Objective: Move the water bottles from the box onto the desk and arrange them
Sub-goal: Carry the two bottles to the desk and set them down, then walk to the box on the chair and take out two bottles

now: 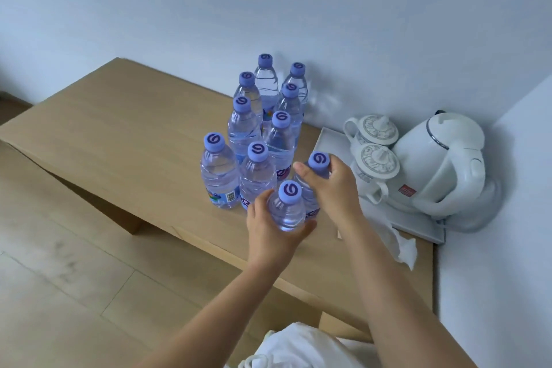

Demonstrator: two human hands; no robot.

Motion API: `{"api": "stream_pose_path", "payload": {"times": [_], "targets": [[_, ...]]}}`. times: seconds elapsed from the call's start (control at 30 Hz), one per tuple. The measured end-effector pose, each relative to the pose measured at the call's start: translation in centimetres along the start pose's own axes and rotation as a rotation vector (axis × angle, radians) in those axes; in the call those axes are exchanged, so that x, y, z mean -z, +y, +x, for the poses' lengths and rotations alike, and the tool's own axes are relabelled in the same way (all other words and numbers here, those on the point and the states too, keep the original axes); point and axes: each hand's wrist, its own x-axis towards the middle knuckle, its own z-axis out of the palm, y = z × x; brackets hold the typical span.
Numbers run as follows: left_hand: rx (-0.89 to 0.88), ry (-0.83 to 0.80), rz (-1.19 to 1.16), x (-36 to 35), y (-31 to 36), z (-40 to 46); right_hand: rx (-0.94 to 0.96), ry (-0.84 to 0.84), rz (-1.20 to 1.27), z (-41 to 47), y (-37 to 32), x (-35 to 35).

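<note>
Progress, as judged: well advanced. Eight water bottles (257, 116) already upright on the table (125, 134), in two rows running back toward the wall (268, 3); front-left bottle (219, 170) at the near end of the left row. Two further bottles in hand at the near end of the group, close to the table's front edge. Box not identifiable with certainty; only a tan cardboard edge (337, 327) at the bottom of the view, contents hidden. Number of bottles left: cannot tell.

Left hand (268, 233): grip curled round the body of the near bottle (286, 206), thumb on one side, fingers on the other. Right hand (331, 188): grip wrapped round the neck and shoulder of the right bottle (318, 163), just below its cap.

Orientation: long axis of both held bottles close to vertical, caps up, bases down. Bases hidden by hands and neighbouring bottles; contact with the table cannot be confirmed.

Remaining, as judged: seating both bottles, squaring them with the rows, release.

Right of the group: white tray (424, 228) with two lidded cups (375, 143) and an electric kettle (439, 158); crumpled tissue (403, 245) at its near edge.
</note>
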Motion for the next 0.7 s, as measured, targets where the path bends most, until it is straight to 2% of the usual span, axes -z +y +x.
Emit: {"api": "stream_pose_path", "payload": {"times": [0.1, 0.23, 0.37, 0.57, 0.7], "targets": [[0.017, -0.094, 0.048, 1.2, 0.0, -0.5, -0.045, -0.017, 0.022, -1.3, 0.0, 0.2], [0.091, -0.263, 0.112, 3.5, -1.1, -2.0, -0.101, 0.129, -0.027, -5.1, 0.6, 1.0], [0.143, -0.472, 0.213, 5.3, -2.6, -4.7, -0.155, 0.199, -0.091, -11.1, 1.3, 1.8], [-0.026, -0.856, 0.378, 4.7, -3.8, -9.7, -0.327, 0.341, -0.195, -23.0, 3.0, 3.9], [-0.207, -1.087, 0.501, 2.7, -3.2, -14.3, -0.506, 0.478, -0.286, -31.5, 4.6, 6.5]]}}
